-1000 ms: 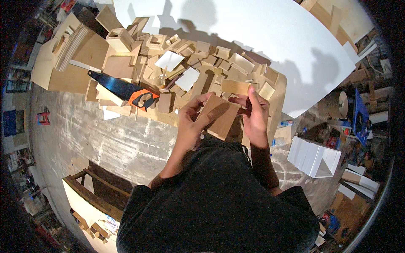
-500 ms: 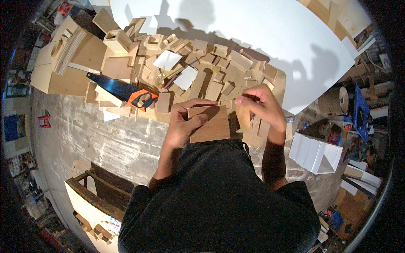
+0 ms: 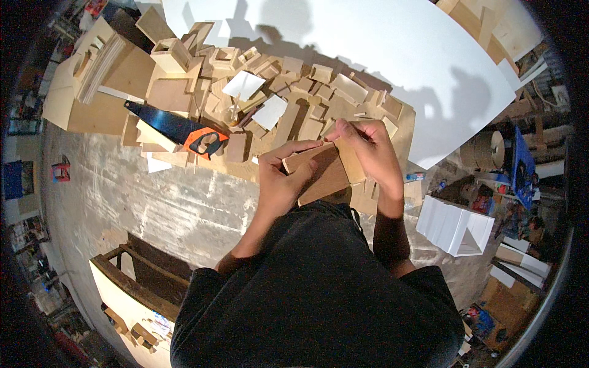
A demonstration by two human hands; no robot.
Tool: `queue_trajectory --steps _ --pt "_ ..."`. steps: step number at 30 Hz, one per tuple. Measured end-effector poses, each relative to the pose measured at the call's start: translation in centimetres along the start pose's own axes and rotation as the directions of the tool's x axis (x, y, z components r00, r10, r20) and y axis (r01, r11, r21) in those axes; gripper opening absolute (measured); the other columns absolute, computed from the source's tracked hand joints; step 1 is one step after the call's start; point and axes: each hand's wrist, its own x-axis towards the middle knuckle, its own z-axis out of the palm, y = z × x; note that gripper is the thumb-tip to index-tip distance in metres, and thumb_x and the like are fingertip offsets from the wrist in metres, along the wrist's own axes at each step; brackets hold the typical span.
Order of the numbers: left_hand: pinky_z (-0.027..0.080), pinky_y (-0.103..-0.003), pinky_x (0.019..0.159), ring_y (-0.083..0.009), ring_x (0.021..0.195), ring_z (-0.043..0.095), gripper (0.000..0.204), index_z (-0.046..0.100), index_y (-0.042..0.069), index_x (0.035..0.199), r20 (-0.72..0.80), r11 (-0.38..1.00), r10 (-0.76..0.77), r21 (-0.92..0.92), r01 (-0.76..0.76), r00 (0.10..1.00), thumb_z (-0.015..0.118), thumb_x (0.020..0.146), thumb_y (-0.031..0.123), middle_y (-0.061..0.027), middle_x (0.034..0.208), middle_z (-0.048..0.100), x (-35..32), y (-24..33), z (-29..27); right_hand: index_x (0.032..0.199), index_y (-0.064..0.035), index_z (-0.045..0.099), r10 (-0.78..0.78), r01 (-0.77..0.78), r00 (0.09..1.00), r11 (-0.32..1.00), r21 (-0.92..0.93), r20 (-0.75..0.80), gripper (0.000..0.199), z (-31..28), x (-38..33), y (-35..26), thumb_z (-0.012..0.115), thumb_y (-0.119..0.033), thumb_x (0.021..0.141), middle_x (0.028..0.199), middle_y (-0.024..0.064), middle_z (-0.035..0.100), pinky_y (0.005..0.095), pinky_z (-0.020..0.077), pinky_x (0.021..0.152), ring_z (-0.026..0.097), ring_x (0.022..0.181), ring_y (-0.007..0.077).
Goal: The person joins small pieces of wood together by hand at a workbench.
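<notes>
My left hand (image 3: 281, 178) grips a brown, squarish wooden board (image 3: 323, 176) by its left side, thumb lying on its face and fingers behind the top edge. The board is tilted, in front of my waist. My right hand (image 3: 373, 153) is closed around a paler wooden piece (image 3: 350, 162), which meets the board's right edge and upper corner. Its fingertips come close to my left fingertips there. Part of the paler piece is hidden behind my right hand.
Beyond my hands, wooden offcuts (image 3: 288, 83) lie heaped on a work surface. A handsaw (image 3: 162, 124) with an orange and black handle lies at the left, near a plywood box (image 3: 113, 92). A white box (image 3: 455, 225) stands on the floor to the right, and a wooden frame (image 3: 147, 264) at lower left.
The brown board has turned and shifted slightly right and up. My right hand has moved left, bringing the paler piece against the board's edge.
</notes>
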Motion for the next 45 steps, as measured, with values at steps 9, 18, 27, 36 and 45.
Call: queue_trajectory --steps 9,18,27,36,45 --pt "0.050 -0.026 0.076 -0.0126 0.080 0.062 0.026 0.070 -0.002 0.103 -0.077 0.980 -0.109 -0.178 0.094 0.991 0.060 0.080 0.005 -0.0085 0.092 0.069 0.9 -1.6 0.0 0.112 -0.0046 0.066 0.258 -0.363 0.916 0.859 0.361 0.308 0.048 -0.9 -0.4 -1.1 0.045 -0.045 0.098 0.079 0.0009 0.063 0.0217 0.0454 0.053 0.055 0.064 0.0064" --pt "0.049 -0.026 0.074 -0.0131 0.080 0.062 0.026 0.070 -0.003 0.102 -0.087 0.981 -0.100 -0.177 0.083 0.991 0.060 0.079 0.005 -0.0093 0.094 0.069 1.2 -1.8 0.2 0.122 -0.0033 0.056 0.128 -0.164 0.978 0.960 0.225 0.167 0.042 -0.2 -0.9 -1.0 0.064 -0.031 0.091 0.090 0.0043 0.062 0.0232 0.0506 0.048 0.062 0.073 0.0115" --pt "0.050 -0.025 0.075 -0.0136 0.080 0.062 0.028 0.068 -0.006 0.104 -0.087 0.956 -0.158 -0.262 0.130 0.984 0.057 0.080 0.003 -0.0114 0.094 0.068 1.2 -1.7 0.0 0.134 0.0039 0.044 0.006 -0.180 0.935 0.870 0.459 0.355 0.088 -1.5 -1.4 1.2 0.082 -0.042 0.070 0.116 0.0084 0.057 0.0251 0.0581 0.064 0.062 0.092 0.0128" --pt "0.050 -0.026 0.076 -0.0156 0.080 0.063 0.030 0.065 -0.008 0.105 -0.016 0.916 -0.213 -0.350 0.194 0.977 0.055 0.080 0.005 -0.0125 0.095 0.067 1.5 -1.5 0.0 0.139 0.0063 0.037 0.021 -0.213 0.923 0.859 0.465 0.383 0.114 -1.5 -1.1 1.6 0.092 -0.041 0.051 0.120 0.0071 0.058 0.0220 0.0570 0.063 0.061 0.091 0.0100" --pt "0.047 -0.028 0.083 -0.0170 0.090 0.060 0.028 0.061 -0.004 0.104 -0.003 0.860 -0.305 -0.431 0.274 0.952 0.050 0.082 0.008 -0.0124 0.103 0.063 1.8 -1.9 0.4 0.134 0.0097 0.045 -0.015 -0.107 0.958 0.909 0.404 0.288 0.113 -1.4 -1.4 2.8 0.086 -0.055 0.050 0.130 0.0119 0.057 0.0313 0.0391 0.103 0.055 0.116 0.0165"
